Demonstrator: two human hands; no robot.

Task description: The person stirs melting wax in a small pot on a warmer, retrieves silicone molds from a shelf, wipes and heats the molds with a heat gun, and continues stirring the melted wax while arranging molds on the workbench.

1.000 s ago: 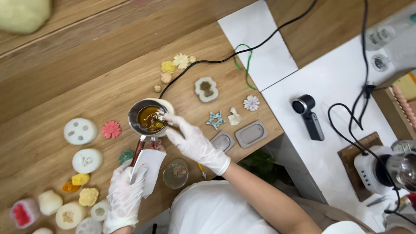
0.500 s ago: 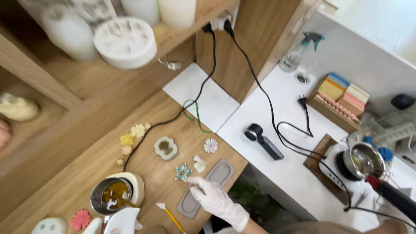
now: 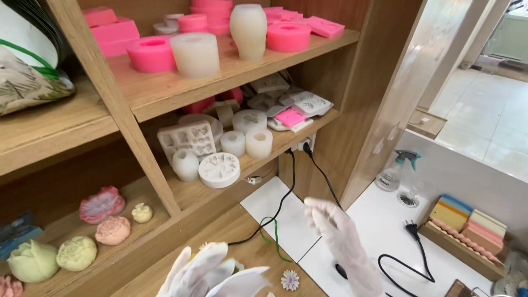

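Our gloved right hand (image 3: 341,242) rises open and empty below the round white silicone mould (image 3: 219,170); our left hand (image 3: 206,275), fingers spread, holds nothing. We should reach slowly, clearing the black cable (image 3: 286,192).

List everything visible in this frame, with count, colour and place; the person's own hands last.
Pink moulds: several, pink, top shelf.
Translucent moulds: two, whitish, top shelf, one round and one vase-shaped.
White moulds: several, white, middle shelf, with one pink piece among them.
Flower-shaped pieces: about six, pink, peach, cream and pale green, lower left shelf.
Black cables: two, plugged into a socket under the middle shelf.
Loose plug: one, black, white counter.
Spray bottle: one, clear with teal trigger, counter by the wooden panel.
Coloured bars: a row, pastel, wooden tray at right.
Small flower: one, pale, wooden table.
Left hand: white glove, empty, blurred, bottom edge.
Right hand: white glove, empty, raised over the counter.
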